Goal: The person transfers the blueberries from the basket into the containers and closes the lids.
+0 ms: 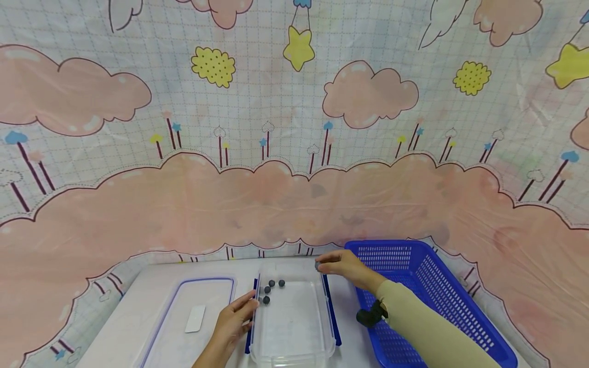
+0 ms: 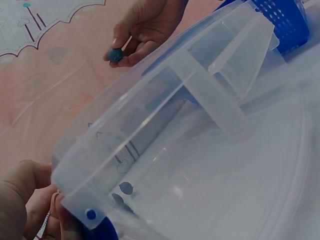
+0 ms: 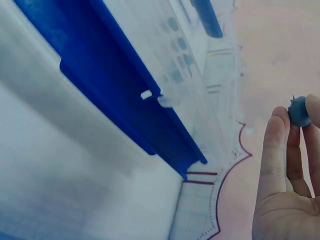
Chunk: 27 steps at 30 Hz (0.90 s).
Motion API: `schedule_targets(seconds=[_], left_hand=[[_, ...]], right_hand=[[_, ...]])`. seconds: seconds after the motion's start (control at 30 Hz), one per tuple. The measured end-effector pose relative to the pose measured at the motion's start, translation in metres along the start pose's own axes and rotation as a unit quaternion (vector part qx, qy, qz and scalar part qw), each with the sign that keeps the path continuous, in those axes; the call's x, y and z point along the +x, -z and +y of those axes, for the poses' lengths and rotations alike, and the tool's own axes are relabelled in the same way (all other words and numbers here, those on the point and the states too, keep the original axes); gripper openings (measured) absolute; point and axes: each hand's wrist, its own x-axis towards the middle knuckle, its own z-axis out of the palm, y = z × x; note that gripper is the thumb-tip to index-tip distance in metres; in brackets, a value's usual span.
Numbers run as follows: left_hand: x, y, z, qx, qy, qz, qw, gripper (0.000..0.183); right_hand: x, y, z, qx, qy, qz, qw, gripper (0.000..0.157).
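Observation:
A dark blue blueberry, its small crown showing, is pinched between the thumb and fingertips of my right hand. That hand is above the far right corner of a clear plastic box with blue side latches. Inside the box, several blueberries lie near the left wall towards the back. My left hand grips the box's left side by the latch, thumb at the rim. In the left wrist view, the pinched blueberry shows beyond the box's far wall.
To the right stands a blue perforated basket, partly behind my right forearm. A clear lid with a blue seal and a white label lies on the white table at left. A patterned cloth hangs behind.

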Motion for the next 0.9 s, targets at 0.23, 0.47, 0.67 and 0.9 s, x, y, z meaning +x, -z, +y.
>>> schedule_targets(seconds=[0.23, 0.47, 0.67, 0.9], left_hand=[[-0.001, -0.001, -0.002, -0.007, -0.022, -0.008, 0.9997, 0.046], [0.001, -0.001, -0.002, -0.015, -0.018, -0.006, 0.9997, 0.046], [0.000, -0.001, -0.002, -0.015, -0.019, -0.006, 0.9997, 0.046], [-0.001, 0.000, 0.000, 0.000, -0.006, 0.003, 1.0000, 0.046]], right_hand=[[0.008, -0.013, 0.000, 0.038, 0.014, -0.026, 0.999, 0.033], [0.015, -0.028, -0.004, 0.037, 0.004, -0.026, 0.999, 0.031], [0.019, -0.041, -0.008, 0.026, 0.006, -0.037, 0.999, 0.030], [0.024, -0.056, -0.015, 0.007, -0.001, -0.041, 0.999, 0.027]])
